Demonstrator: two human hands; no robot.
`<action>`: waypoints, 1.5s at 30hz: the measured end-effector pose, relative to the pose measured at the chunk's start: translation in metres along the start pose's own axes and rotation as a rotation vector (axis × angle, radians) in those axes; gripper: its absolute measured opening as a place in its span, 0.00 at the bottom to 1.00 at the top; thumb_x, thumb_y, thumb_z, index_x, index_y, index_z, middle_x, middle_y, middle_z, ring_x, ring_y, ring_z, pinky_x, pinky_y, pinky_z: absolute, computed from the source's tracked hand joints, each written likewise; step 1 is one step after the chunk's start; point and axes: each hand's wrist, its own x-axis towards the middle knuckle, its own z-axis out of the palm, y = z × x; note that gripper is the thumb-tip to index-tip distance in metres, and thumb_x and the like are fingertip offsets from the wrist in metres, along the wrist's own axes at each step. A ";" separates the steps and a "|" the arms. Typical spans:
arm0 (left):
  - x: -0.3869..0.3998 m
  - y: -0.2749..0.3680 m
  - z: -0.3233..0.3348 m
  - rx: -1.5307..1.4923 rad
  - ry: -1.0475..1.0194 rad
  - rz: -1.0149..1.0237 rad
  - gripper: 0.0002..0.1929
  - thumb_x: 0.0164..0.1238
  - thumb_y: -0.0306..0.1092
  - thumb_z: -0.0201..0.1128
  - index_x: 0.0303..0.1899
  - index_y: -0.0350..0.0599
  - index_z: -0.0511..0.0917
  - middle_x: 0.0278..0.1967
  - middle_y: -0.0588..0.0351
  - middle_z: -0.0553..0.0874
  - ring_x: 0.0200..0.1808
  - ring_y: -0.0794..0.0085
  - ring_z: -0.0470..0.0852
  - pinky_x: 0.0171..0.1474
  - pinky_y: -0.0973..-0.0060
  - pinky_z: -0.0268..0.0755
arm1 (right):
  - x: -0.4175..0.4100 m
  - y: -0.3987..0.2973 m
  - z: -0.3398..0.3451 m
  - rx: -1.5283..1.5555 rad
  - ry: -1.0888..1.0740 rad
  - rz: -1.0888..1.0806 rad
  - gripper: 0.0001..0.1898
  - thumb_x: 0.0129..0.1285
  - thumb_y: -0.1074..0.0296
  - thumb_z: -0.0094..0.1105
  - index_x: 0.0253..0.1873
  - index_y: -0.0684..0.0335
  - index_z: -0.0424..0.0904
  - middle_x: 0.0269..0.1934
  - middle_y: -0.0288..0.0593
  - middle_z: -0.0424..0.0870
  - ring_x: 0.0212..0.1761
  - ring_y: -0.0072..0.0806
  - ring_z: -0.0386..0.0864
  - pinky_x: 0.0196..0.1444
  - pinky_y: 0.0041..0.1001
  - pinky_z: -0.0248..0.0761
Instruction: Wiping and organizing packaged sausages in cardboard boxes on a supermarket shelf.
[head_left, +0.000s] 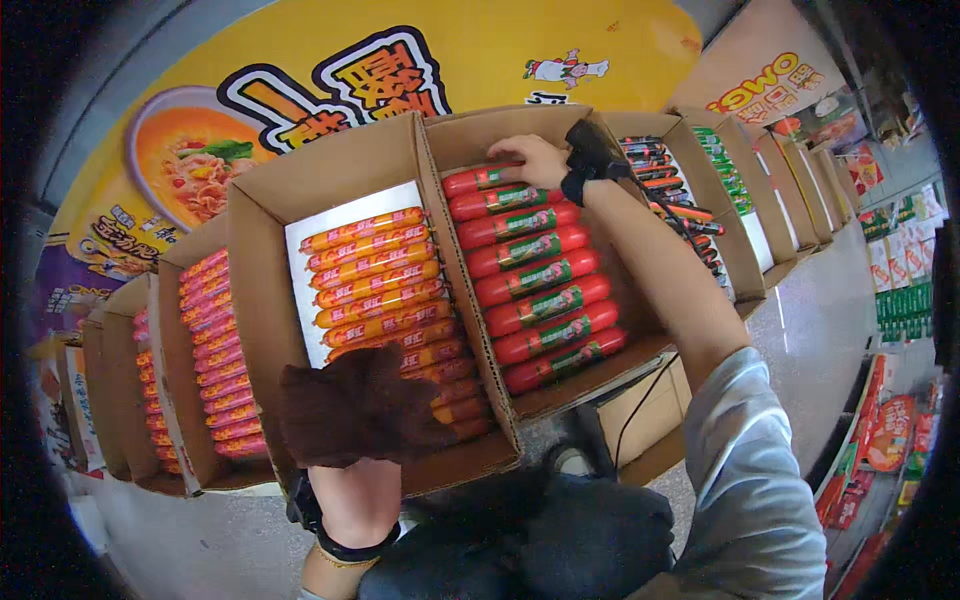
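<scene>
My right hand (534, 159) reaches into a cardboard box (517, 131) of thick red-wrapped sausages (534, 253) with green labels. Its fingers bend around the farthest red sausage (480, 180), which lies across the box like the others. A dark brown cloth (356, 409) covers my left hand (358, 480), whose fingers are hidden in it; the hand seems to grip the cloth. That cloth hangs over the near part of the adjoining box (322, 184), partly hiding a column of orange-wrapped sausages (375, 277) on a white liner.
Farther left, pink-wrapped sausages (219, 360) fill another box. To the right stand boxes of dark-wrapped sausages (652, 161) and green-wrapped ones (720, 161). A yellow printed banner (487, 60) rises behind the row. A black cable (637, 405) hangs below my right arm. Stocked shelves (892, 435) line the far right.
</scene>
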 end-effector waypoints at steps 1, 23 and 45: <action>0.000 0.000 0.000 -0.012 -0.014 -0.005 0.23 0.65 0.49 0.41 0.58 0.50 0.60 0.58 0.59 0.64 0.59 0.63 0.61 0.61 0.60 0.49 | -0.002 -0.001 -0.002 0.026 0.024 0.047 0.17 0.47 0.63 0.59 0.44 0.61 0.75 0.37 0.50 0.78 0.41 0.41 0.74 0.46 0.33 0.66; -0.015 0.050 -0.010 2.281 -0.467 0.787 0.15 0.54 0.46 0.52 0.42 0.56 0.75 0.42 0.60 0.77 0.36 0.68 0.75 0.37 0.67 0.66 | -0.106 -0.062 -0.129 -0.354 -0.439 0.476 0.20 0.50 0.49 0.55 0.33 0.64 0.75 0.26 0.44 0.77 0.27 0.33 0.75 0.30 0.30 0.67; -0.043 0.006 0.106 0.684 -0.186 0.378 0.21 0.65 0.46 0.41 0.55 0.44 0.63 0.55 0.55 0.67 0.56 0.65 0.66 0.59 0.66 0.55 | -0.159 0.076 -0.174 -0.392 -0.280 0.353 0.30 0.39 0.45 0.61 0.42 0.66 0.72 0.35 0.50 0.75 0.37 0.38 0.73 0.39 0.32 0.67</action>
